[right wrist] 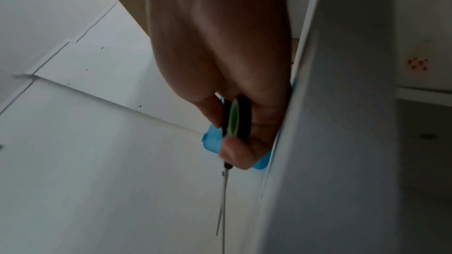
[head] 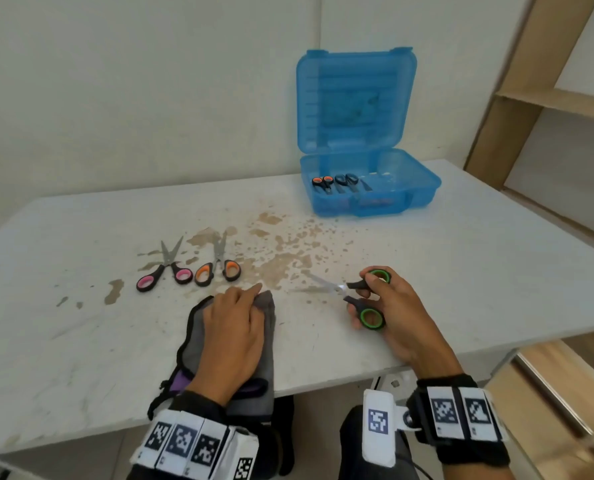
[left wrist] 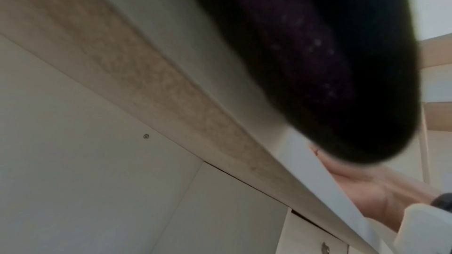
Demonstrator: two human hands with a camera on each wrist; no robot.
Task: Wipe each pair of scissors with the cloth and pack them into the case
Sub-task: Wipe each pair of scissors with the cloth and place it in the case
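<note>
My left hand (head: pixel 235 323) lies flat, fingers straight, on the grey cloth (head: pixel 266 306) at the table's front edge. My right hand (head: pixel 370 299) grips the green-handled scissors (head: pixel 371 317) just above the table, their blades (head: pixel 323 284) spread apart and pointing left; in the right wrist view the fingers (right wrist: pixel 232 154) curl round the green handle (right wrist: pixel 235 117). Pink-handled scissors (head: pixel 165 270) and orange-handled scissors (head: pixel 219 266) lie behind the cloth. The open blue case (head: pixel 406 199) stands at the back right and holds two pairs, one orange-handled (head: pixel 323 183) and one dark-handled (head: pixel 347 180).
The white table (head: pixel 461 271) has brown stains (head: pixel 281 261) across its middle. A wooden shelf unit (head: pixel 544 98) stands at the right. The cloth (left wrist: pixel 318 65) hangs over the front edge as a dark blur in the left wrist view.
</note>
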